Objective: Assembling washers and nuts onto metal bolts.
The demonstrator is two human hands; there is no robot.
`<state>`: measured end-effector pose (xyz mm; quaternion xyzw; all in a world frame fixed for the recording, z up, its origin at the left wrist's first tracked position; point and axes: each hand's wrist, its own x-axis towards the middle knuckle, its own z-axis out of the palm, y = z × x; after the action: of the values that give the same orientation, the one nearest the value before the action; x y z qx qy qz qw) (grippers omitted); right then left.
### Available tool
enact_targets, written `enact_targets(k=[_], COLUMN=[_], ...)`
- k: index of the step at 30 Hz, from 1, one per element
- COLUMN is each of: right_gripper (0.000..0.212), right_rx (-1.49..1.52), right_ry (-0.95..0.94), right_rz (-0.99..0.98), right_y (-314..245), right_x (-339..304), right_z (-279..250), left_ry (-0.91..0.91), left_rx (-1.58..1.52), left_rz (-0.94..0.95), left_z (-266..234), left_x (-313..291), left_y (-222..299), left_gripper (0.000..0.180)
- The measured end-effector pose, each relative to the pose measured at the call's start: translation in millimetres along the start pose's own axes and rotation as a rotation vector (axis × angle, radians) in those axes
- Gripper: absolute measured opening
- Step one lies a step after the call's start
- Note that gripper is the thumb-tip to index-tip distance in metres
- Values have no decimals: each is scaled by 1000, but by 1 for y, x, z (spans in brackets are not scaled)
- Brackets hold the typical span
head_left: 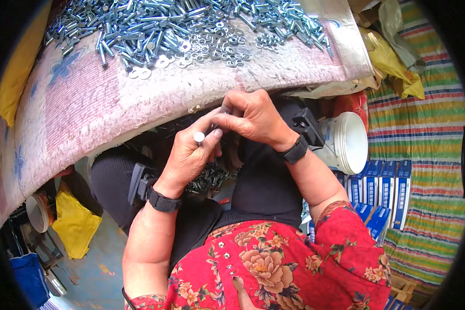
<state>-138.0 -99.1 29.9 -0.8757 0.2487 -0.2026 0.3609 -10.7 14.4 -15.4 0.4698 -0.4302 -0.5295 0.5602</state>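
Note:
My left hand (183, 157) is closed round a metal bolt; its round, flat silver head (199, 137) pokes out between thumb and fingers, while most of the shank is hidden. Right against it, my right hand (253, 118) is pinched at the other end, by the left fingertips. What the right fingers grip is too covered to make out. Both hands are above my lap, just off the near edge of the cloth-covered table (82, 111). On that table lie a big heap of silver bolts (139, 39), flat washers (163, 61) and rings, and small nuts (267, 41).
More metal pieces (212, 178) lie below my hands, between my legs. At the right are a white bucket (352, 142), blue-and-white boxes (387, 181) and a striped sheet (423, 144). Yellow bags hang right and left, one yellow bag (76, 222) beside my left leg.

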Motion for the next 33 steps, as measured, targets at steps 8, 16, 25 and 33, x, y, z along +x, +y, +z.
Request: enact_targets(k=[8, 16, 25, 33], right_gripper=[31, 17, 20, 21], right_rx=[-1, -439, -744, -751], right_ry=[-97, 359, 123, 24], right_rz=[-14, -134, 11, -14], right_y=[10, 81, 105, 103], right_x=[6, 93, 127, 130], right_z=[5, -77, -72, -75], left_ry=[19, 141, 54, 122], left_rx=[-119, -680, -664, -670], left_rz=[-60, -100, -203, -195], left_z=[-2, -4, -6, -7], left_x=[1, 8, 7, 9], left_y=[5, 3, 11, 13], left_gripper=[26, 22, 21, 23])
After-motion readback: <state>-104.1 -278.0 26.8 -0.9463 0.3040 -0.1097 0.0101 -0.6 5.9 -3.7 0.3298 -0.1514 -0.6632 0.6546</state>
